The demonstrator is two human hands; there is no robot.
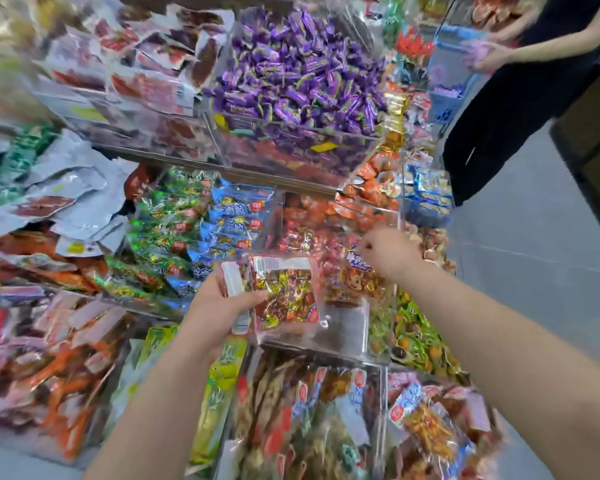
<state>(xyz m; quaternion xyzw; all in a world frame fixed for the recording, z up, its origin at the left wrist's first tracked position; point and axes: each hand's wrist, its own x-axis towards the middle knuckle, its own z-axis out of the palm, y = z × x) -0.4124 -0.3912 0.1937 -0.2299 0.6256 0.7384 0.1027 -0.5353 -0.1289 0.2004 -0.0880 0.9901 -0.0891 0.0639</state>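
Your left hand point(215, 317) grips the snack bag point(284, 292) beside the clear bin point(347, 327), likely as collector, while your right hand point(388, 252), fingers curled, pinches a blue-lettered packet point(357, 260).

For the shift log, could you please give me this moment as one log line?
left hand: holds clear candy packet | right hand: fingers pinch cartoon packet in clear bin | stage: picking
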